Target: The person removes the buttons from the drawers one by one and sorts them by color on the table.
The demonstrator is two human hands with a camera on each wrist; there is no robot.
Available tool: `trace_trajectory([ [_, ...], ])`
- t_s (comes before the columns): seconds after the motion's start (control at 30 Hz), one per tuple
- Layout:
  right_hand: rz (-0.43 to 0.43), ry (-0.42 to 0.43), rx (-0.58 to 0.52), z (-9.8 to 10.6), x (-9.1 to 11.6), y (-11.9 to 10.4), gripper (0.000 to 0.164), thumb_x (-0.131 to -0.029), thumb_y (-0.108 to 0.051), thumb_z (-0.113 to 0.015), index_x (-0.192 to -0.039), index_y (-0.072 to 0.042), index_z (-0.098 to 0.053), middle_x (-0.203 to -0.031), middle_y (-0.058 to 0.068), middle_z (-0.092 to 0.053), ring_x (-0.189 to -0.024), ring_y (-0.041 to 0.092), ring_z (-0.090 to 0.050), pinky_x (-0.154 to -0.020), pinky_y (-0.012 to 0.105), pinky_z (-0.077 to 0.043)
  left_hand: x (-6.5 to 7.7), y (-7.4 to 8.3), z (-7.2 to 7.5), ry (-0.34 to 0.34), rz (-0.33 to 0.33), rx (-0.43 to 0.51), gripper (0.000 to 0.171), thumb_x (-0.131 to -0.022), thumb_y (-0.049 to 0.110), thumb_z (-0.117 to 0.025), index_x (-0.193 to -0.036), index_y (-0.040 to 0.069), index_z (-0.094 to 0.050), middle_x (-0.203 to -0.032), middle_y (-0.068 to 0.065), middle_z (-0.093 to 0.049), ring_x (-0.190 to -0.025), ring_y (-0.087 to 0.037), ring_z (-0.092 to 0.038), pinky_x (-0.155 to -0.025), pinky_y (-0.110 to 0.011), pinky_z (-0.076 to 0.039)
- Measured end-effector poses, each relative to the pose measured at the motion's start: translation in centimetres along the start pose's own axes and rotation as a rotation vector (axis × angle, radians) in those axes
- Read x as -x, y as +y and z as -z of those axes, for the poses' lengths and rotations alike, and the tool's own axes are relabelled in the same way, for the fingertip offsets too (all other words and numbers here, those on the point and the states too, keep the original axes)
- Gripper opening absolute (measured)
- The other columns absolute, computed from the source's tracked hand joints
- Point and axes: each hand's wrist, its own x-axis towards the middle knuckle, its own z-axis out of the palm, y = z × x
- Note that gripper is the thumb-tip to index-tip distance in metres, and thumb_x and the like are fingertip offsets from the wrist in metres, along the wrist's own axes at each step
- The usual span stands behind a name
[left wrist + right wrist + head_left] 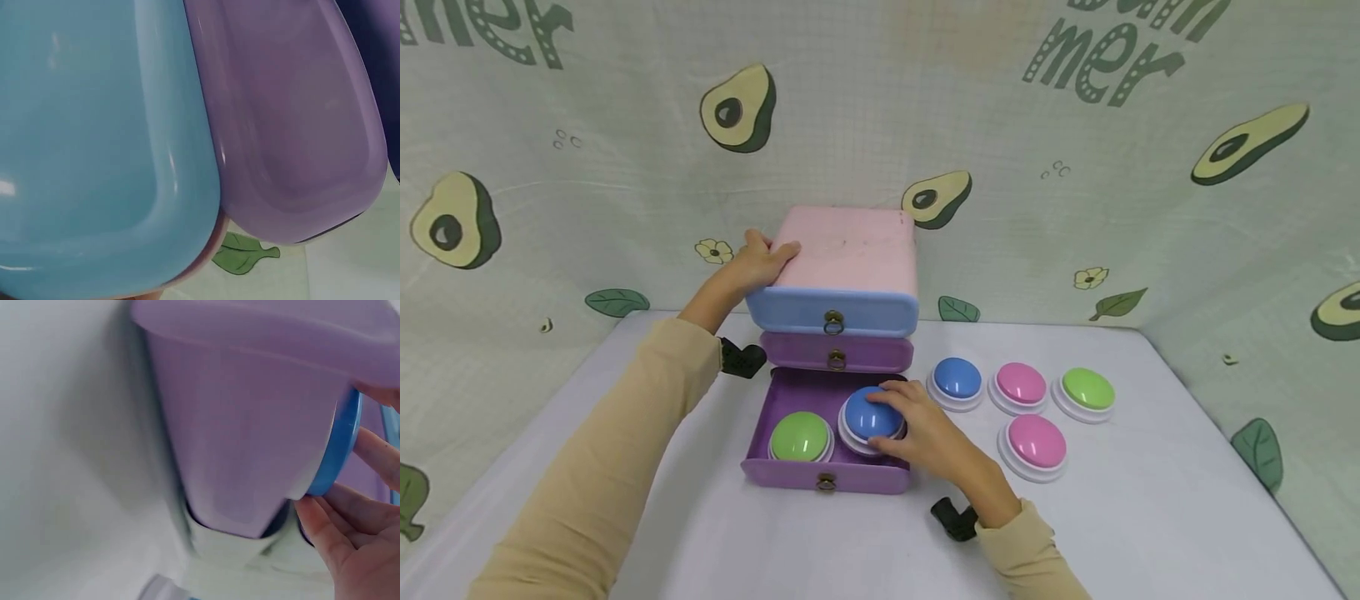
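Observation:
A small drawer cabinet [850, 243] has a pink top, a blue upper drawer [872, 310] and purple drawers below. My left hand [754, 265] rests on its top left edge, thumb on the pink surface. The bottom purple drawer [868, 479] is pulled out. Inside it, on the left, sits a green push button [800, 437] with a white base. On the drawer's right side my right hand [931, 429] holds a blue push button [867, 417] between thumb and fingers. In the right wrist view the blue button [340, 447] shows edge-on above the drawer's side wall.
Right of the cabinet, on the white table [1150, 500], stand another blue button [957, 379], two pink buttons [1022, 384] and a green button [1087, 390]. An avocado-print cloth [850, 108] hangs close behind. Black wrist cameras [742, 358] sit at both wrists.

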Motion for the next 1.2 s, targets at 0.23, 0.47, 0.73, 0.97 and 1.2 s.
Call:
trace_trajectory([
  [0.23,-0.010,0.030,-0.023,1.8,0.5,-0.8,0.052,-0.077,-0.025,-0.076,-0.124,-0.012,-0.057,-0.133,0.012,-0.049,-0.124,0.027,-0.044,-0.099,0.045,-0.043,0.0,-0.2,0.4,-0.025,0.015,0.043,0.067,-0.095,0.046,-0.039,-0.132,-0.003,-0.015,-0.132,-0.031,-0.033,-0.113,-0.034,-0.040,-0.100,-0.044,-0.037],
  [0.47,-0.036,0.053,-0.015,3.8,1.1,-1.0,0.051,-0.076,-0.023,-0.076,-0.123,-0.012,-0.058,-0.132,0.009,-0.050,-0.123,0.026,-0.043,-0.095,0.043,-0.046,-0.1,-0.5,0.5,-0.031,0.037,0.055,0.073,-0.092,0.052,-0.043,-0.134,0.000,-0.015,-0.132,-0.028,-0.034,-0.103,-0.030,-0.047,-0.078,-0.032,-0.046],
  [0.73,-0.076,0.037,-0.001,5.7,2.2,0.2,0.050,-0.076,-0.022,-0.076,-0.122,-0.011,-0.058,-0.129,0.008,-0.051,-0.122,0.028,-0.043,-0.093,0.044,-0.048,-0.1,-0.6,0.9,-0.069,0.039,0.023,0.076,-0.091,0.055,-0.043,-0.137,0.001,-0.016,-0.129,-0.025,-0.038,-0.097,-0.028,-0.051,-0.076,-0.032,-0.048],
  [0.97,-0.145,-0.011,0.011,6.4,2.9,1.5,0.049,-0.076,-0.020,-0.076,-0.121,-0.009,-0.057,-0.131,0.016,-0.049,-0.120,0.032,-0.044,-0.093,0.048,-0.047,-0.2,-2.0,1.5,-0.140,-0.005,0.079,0.086,-0.087,0.061,-0.046,-0.144,0.006,-0.012,-0.142,-0.024,-0.033,-0.102,-0.027,-0.056,-0.082,-0.034,-0.050],
  [1.2,-0.228,-0.078,0.065,6.6,3.1,2.4,0.050,-0.077,-0.023,-0.074,-0.121,-0.009,-0.055,-0.129,0.019,-0.049,-0.117,0.035,-0.045,-0.093,0.052,-0.046,0.2,-3.0,1.5,-0.171,-0.063,0.194,0.086,-0.088,0.059,-0.047,-0.147,0.010,-0.010,-0.148,-0.023,-0.023,-0.116,-0.033,-0.049,-0.100,-0.048,-0.041],
])
